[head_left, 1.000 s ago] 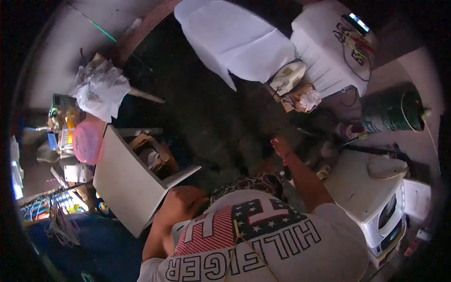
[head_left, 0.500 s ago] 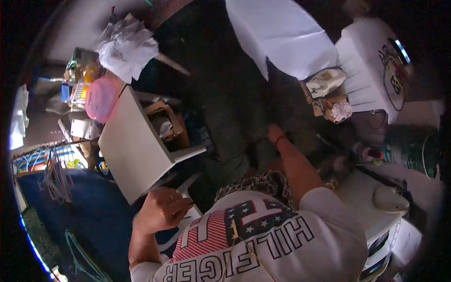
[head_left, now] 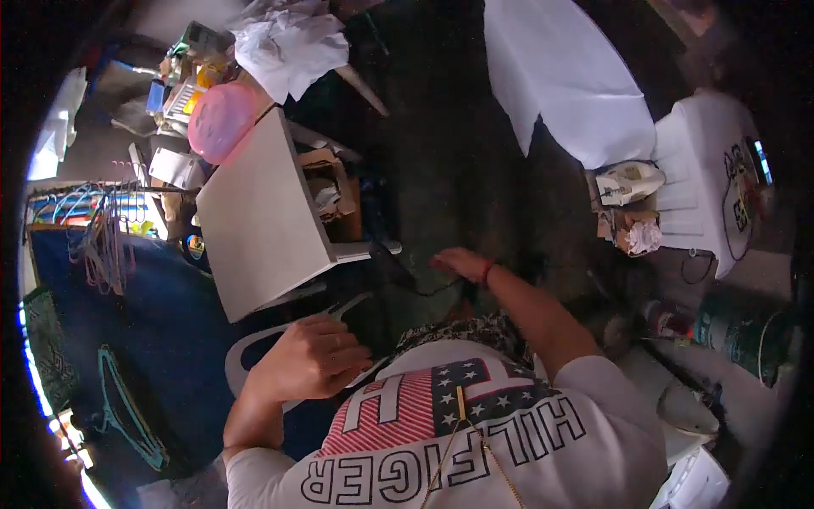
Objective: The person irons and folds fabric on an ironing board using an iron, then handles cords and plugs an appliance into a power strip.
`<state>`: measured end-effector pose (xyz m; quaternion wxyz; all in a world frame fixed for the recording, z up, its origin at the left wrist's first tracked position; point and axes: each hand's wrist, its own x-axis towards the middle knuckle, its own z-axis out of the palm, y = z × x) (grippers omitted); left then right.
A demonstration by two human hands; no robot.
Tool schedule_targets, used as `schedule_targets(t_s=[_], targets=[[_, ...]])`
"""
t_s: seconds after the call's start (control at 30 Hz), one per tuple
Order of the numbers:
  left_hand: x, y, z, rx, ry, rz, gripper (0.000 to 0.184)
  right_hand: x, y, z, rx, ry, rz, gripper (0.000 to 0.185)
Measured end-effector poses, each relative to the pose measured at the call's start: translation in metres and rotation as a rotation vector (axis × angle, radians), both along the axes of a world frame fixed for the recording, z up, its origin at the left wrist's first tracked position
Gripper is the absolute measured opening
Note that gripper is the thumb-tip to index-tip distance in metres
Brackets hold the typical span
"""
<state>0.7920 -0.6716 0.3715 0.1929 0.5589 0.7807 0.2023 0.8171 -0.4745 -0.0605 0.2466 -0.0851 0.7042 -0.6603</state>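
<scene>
My left hand [head_left: 320, 358] is raised in front of my chest at the left, its fingers curled in and a ring on one of them. Whether anything lies inside those fingers is hidden. Just behind it runs the curved arm of a white plastic chair [head_left: 241, 363]. My right hand [head_left: 462, 265] reaches forward over the dark floor, palm down with the fingers stretched out and nothing visible in them. A red band circles that wrist. Nearest to its fingertips is the low corner of a white table [head_left: 263, 216], a short way to the left.
A pink balloon [head_left: 222, 123] and crumpled white sheets [head_left: 292, 47] are at the far left. An open cardboard box [head_left: 343, 199] sits beside the white table. Hangers [head_left: 108, 242] hang at left. On the right stand a white plastic chair [head_left: 708, 170] and a dark green container [head_left: 736, 331].
My right hand has swung left and its fingers have spread forward. My left hand has shifted slightly right, still curled. The whole view has turned, so surrounding things sit further right.
</scene>
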Motion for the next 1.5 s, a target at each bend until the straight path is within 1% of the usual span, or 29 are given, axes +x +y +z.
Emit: schedule_targets(t_s=[0.07, 0.13, 0.17, 0.2, 0.27, 0.3, 0.37, 0.43, 0.53, 0.63, 0.67, 0.7, 0.77, 0.8, 0.87, 0.9, 0.97, 1.0, 1.03, 1.07, 1.1, 1.13, 1.2, 1.23, 1.3, 1.33, 1.43, 1.47, 1.5], targets=[[0.001, 0.002, 0.003, 0.022, -0.001, -0.005, 0.015, -0.008, -0.01, 0.002, -0.205, -0.204, -0.042, 0.042], [0.003, 0.003, 0.007, 0.008, -0.014, -0.009, 0.016, -0.023, -0.02, 0.038, -0.387, -0.745, -0.079, 0.046], [0.004, 0.003, 0.009, 0.004, -0.015, -0.005, 0.016, -0.027, -0.027, 0.033, -0.401, -0.718, -0.026, 0.048], [0.004, 0.002, 0.011, 0.001, -0.017, -0.001, 0.016, -0.03, -0.037, 0.014, -0.415, -0.692, 0.026, 0.05], [0.005, 0.001, 0.014, -0.009, -0.022, 0.003, 0.016, -0.032, -0.046, 0.0, -0.457, -0.56, 0.098, 0.052], [0.006, 0.0, 0.017, -0.017, -0.026, 0.003, 0.016, -0.031, -0.048, 0.003, -0.487, -0.457, 0.118, 0.053], [0.007, -0.003, 0.019, -0.025, -0.024, 0.017, 0.016, -0.034, -0.05, 0.008, -0.678, -0.526, 0.105, 0.054], [0.01, -0.006, 0.019, -0.016, -0.012, 0.044, 0.016, -0.044, -0.038, 0.044, -0.99, -0.878, 0.028, 0.054], [0.011, -0.013, 0.021, -0.055, 0.024, 0.064, 0.015, -0.06, -0.013, 0.07, -0.926, -0.734, -0.154, 0.051], [0.01, -0.021, 0.02, -0.022, 0.037, 0.193, 0.015, -0.083, 0.025, 0.082, -0.849, -0.568, -0.336, 0.049], [0.009, -0.024, 0.017, -0.02, 0.049, 0.217, 0.015, -0.095, 0.042, 0.073, -0.588, -0.265, -0.35, 0.049], [0.008, -0.029, 0.013, -0.016, 0.061, 0.24, 0.015, -0.108, 0.063, 0.046, -0.321, 0.034, -0.355, 0.05], [0.005, -0.035, 0.007, -0.018, 0.067, 0.31, 0.014, -0.117, 0.088, 0.061, -0.194, 0.189, -0.41, 0.05], [0.003, -0.037, 0.004, -0.024, 0.061, 0.356, 0.014, -0.118, 0.103, 0.111, -0.343, 0.052, -0.469, 0.049], [-0.004, -0.042, -0.003, -0.027, 0.056, 0.406, 0.014, -0.117, 0.126, 0.174, -0.482, -0.045, -0.541, 0.048], [-0.009, -0.046, -0.01, -0.02, 0.007, 0.432, 0.015, -0.114, 0.139, 0.19, -0.472, -0.005, -0.557, 0.046], [-0.023, -0.054, -0.03, -0.009, -0.092, 0.476, 0.016, -0.105, 0.16, 0.233, -0.588, -0.009, -0.613, 0.044], [-0.033, -0.06, -0.043, -0.009, 0.01, 0.425, 0.017, -0.095, 0.166, 0.261, -0.717, -0.054, -0.652, 0.043], [-0.043, -0.056, -0.049, -0.006, 0.029, 0.435, 0.02, -0.087, 0.172, 0.277, -0.848, -0.098, -0.69, 0.042], [-0.055, -0.05, -0.053, -0.004, 0.047, 0.443, 0.022, -0.081, 0.188, 0.278, -0.835, -0.058, -0.642, 0.042], [-0.067, -0.043, -0.059, -0.003, 0.063, 0.45, 0.025, -0.072, 0.197, 0.287, -0.811, -0.013, -0.681, 0.043], [-0.082, -0.039, -0.072, -0.016, 0.143, 0.427, 0.028, -0.061, 0.204, 0.303, -0.788, 0.03, -0.721, 0.043], [-0.112, -0.018, -0.089, 0.141, 0.248, 0.391, 0.016, -0.039, 0.212, 0.33, -0.772, 0.127, -0.821, 0.044], [-0.124, -0.006, -0.089, 0.218, 0.298, 0.371, 0.014, -0.029, 0.212, 0.344, -0.771, 0.225, -0.863, 0.046], [-0.14, 0.022, -0.077, 0.399, 0.42, 0.396, 0.016, -0.003, 0.218, 0.368, -0.776, 0.287, -0.907, 0.048], [-0.143, 0.037, -0.072, 0.492, 0.475, 0.406, 0.017, 0.01, 0.223, 0.376, -0.829, 0.366, -0.838, 0.051], [-0.144, 0.073, -0.065, 1.072, 0.214, 0.483, 0.017, 0.055, 0.232, 0.401, -0.894, 0.435, -0.902, 0.052], [-0.139, 0.098, -0.062, 1.398, 0.067, 0.375, 0.018, 0.069, 0.228, 0.413, -0.892, 0.491, -0.941, 0.053], [-0.137, 0.107, -0.066, 1.274, -0.057, 0.372, 0.019, 0.082, 0.225, 0.421, -0.894, 0.515, -0.983, 0.053]])
